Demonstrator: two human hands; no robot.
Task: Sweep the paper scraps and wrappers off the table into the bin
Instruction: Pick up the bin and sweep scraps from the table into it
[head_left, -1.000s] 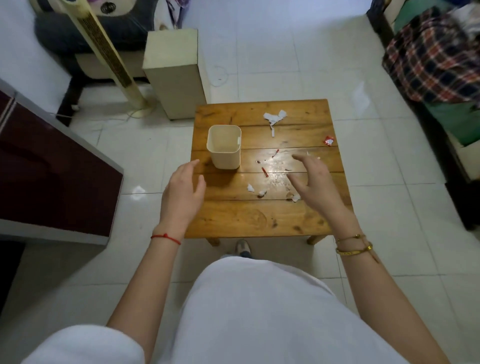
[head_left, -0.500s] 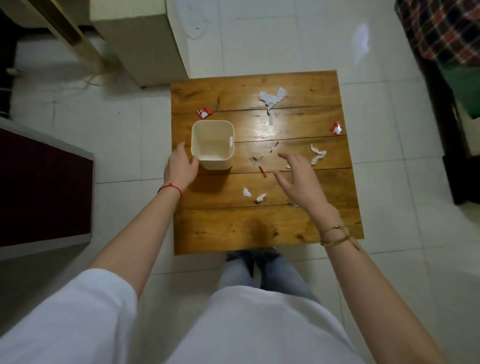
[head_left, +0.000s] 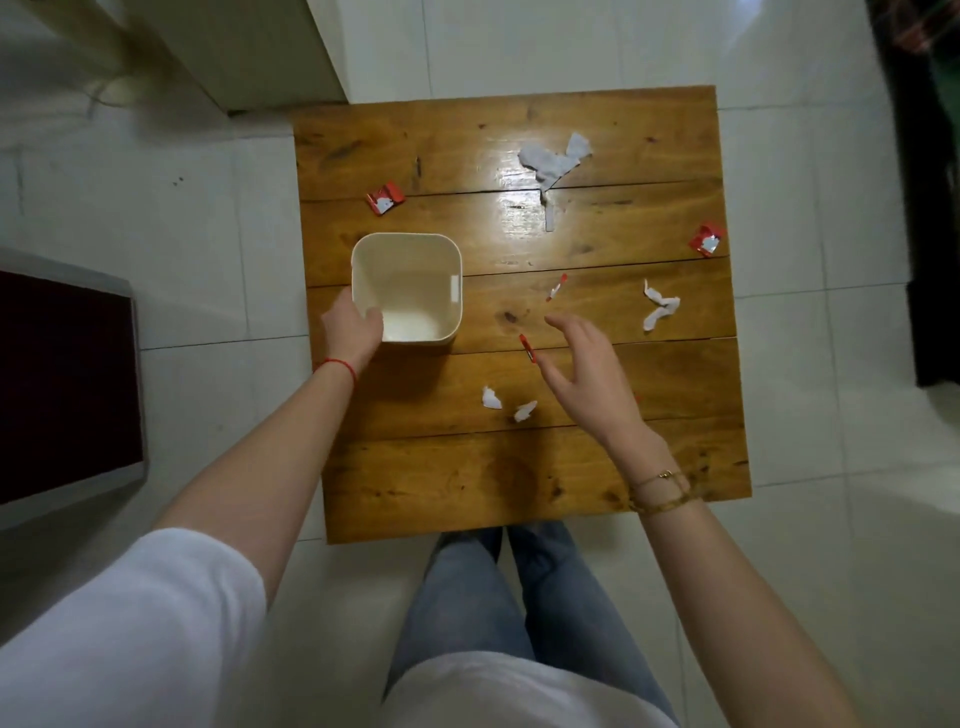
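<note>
A cream square bin (head_left: 406, 249) stands empty on the left part of the wooden table (head_left: 467, 483). My left hand (head_left: 350, 330) grips its near-left corner. My right hand (head_left: 587, 371) hovers open over the table's middle, fingers spread, next to a red wrapper strip (head_left: 528, 347). White paper scraps lie near it (head_left: 491, 398) (head_left: 524, 410), at the right (head_left: 658, 310) and at the far side (head_left: 553, 162). Red crumpled wrappers sit at the far left (head_left: 385, 198) and the right edge (head_left: 707, 240). Another small red strip (head_left: 557, 287) lies mid-table.
A cream cabinet (head_left: 249, 47) stands past the table's far-left corner. A dark red panel with a grey frame (head_left: 67, 384) is at the left. Dark furniture (head_left: 930, 208) runs along the right. White tiled floor surrounds the table; my legs are at its near edge.
The camera has tilted down over the table. My left hand reached forward and took hold of the bin's corner. My right hand stayed open above the scraps.
</note>
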